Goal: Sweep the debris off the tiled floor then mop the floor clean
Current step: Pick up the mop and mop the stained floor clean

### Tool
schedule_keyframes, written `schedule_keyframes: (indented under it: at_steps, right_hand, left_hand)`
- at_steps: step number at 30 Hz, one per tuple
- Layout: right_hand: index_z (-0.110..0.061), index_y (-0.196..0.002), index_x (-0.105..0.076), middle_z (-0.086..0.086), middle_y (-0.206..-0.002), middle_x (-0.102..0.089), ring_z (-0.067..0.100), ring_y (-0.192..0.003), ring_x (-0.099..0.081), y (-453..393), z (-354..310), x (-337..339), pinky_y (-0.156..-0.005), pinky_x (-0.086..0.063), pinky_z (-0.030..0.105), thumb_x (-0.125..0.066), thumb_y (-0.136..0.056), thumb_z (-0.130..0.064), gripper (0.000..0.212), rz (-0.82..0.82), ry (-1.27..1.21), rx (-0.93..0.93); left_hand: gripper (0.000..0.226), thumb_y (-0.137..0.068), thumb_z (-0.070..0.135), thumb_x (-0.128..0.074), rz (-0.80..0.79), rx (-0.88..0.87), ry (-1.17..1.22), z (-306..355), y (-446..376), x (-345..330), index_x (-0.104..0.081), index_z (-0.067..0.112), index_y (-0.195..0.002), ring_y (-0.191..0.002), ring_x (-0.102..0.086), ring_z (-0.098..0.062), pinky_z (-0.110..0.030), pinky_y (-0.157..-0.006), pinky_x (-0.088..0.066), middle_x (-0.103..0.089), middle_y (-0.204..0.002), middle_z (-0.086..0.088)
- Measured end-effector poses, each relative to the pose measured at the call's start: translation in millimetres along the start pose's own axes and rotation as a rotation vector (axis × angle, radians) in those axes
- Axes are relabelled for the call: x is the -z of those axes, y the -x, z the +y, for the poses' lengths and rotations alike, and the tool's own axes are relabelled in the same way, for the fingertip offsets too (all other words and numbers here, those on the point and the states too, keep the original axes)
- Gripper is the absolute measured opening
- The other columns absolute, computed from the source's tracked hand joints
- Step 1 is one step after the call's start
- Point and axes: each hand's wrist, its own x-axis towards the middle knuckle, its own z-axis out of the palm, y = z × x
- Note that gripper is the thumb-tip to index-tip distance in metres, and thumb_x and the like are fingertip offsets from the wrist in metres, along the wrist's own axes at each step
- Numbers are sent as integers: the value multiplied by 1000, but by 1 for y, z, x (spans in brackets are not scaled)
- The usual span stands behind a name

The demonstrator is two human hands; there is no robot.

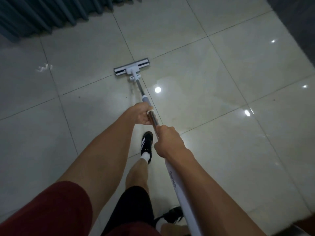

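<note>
Both hands are gripping the long white-and-steel flat mop (154, 120): left hand (142, 114) wrapping the metal shaft, right hand (167, 142) closing round it just behind. Mop head (132, 68) is sitting flat mid-floor on glossy beige tiled floor (221, 74), near the grey curtain (42, 16). Looks light, stiff; wet tiles likely slippery.

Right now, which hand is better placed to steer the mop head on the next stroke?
Left: the left hand grips the handle closer to the mop head; the right hand holds higher.
</note>
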Motion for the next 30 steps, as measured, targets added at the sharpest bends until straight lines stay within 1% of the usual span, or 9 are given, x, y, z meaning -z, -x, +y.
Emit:
schedule_keyframes:
  at_steps: [2, 5, 7, 11, 15, 18, 24, 28, 30]
  right_hand:
    - [-9, -115, -56, 11, -105, -54, 32, -94, -57, 49, 41, -19, -70, -42, 31, -58, -89, -6, 26, -7, -8, -23]
    - [-14, -103, -53, -1, -87, -45, 28, -82, -48, 108, 95, -40, -68, -40, 29, -60, -86, -5, 20, 15, -43, -63]
    - [-16, -93, -46, -3, -79, -39, 28, -78, -45, 141, 121, -54, -67, -39, 29, -60, -84, -4, 20, 23, -95, -91]
    - [-16, -93, -42, 3, -89, -44, 27, -78, -46, 193, 157, -79, -66, -40, 30, -58, -85, -4, 22, 57, -165, -135]
    - [-17, -92, -41, 2, -88, -46, 19, -66, -43, 245, 194, -99, -49, -30, 26, -57, -83, -2, 24, 76, -186, -208]
    - [-17, -90, -41, 1, -84, -45, 24, -69, -44, 275, 205, -108, -47, -25, 24, -58, -81, -3, 23, 78, -210, -231]
    - [-14, -89, -46, 0, -80, -45, 10, -58, -38, 293, 197, -104, -46, -27, 23, -61, -84, -5, 17, 129, -267, -255]
    - [-13, -85, -45, 0, -78, -43, 14, -59, -42, 283, 177, -96, -45, -27, 24, -62, -83, -2, 20, 154, -290, -269]
    - [-14, -86, -44, 0, -80, -41, 22, -66, -45, 274, 163, -96, -46, -26, 24, -61, -84, -2, 21, 179, -312, -287]
  left_hand:
    - [15, -103, 14, -51, -22, 13, -42, -50, 8, -35, -57, 0, -107, -81, -72, -30, -39, -56, -60, -70, -92, -16]
    - [21, -103, 14, -52, -41, 10, -113, -109, 20, -84, -57, 0, -117, -98, -71, -33, -47, -81, -61, -70, -101, -17]
    - [23, -103, 15, -51, -42, 1, -174, -139, 29, -109, -57, 1, -120, -98, -72, -33, -51, -88, -59, -70, -105, -17]
    - [27, -104, 14, -49, -63, 12, -265, -185, 52, -152, -53, 0, -125, -95, -71, -35, -51, -86, -60, -69, -105, -19]
    - [33, -103, 16, -51, -97, 40, -345, -233, 75, -194, -51, -3, -131, -92, -73, -36, -49, -71, -61, -69, -106, -21]
    - [30, -105, 19, -49, -120, 63, -399, -255, 100, -215, -52, -2, -126, -103, -71, -38, -50, -84, -59, -68, -105, -20]
    - [36, -105, 20, -50, -126, 27, -470, -252, 125, -220, -47, -1, -134, -88, -72, -36, -51, -79, -60, -68, -96, -20]
    - [31, -104, 17, -53, -98, -9, -459, -238, 124, -209, -50, -2, -129, -88, -71, -37, -55, -88, -58, -68, -95, -20]
    - [24, -103, 14, -53, -77, -32, -459, -229, 121, -199, -52, -3, -120, -84, -72, -39, -56, -83, -59, -68, -93, -22]
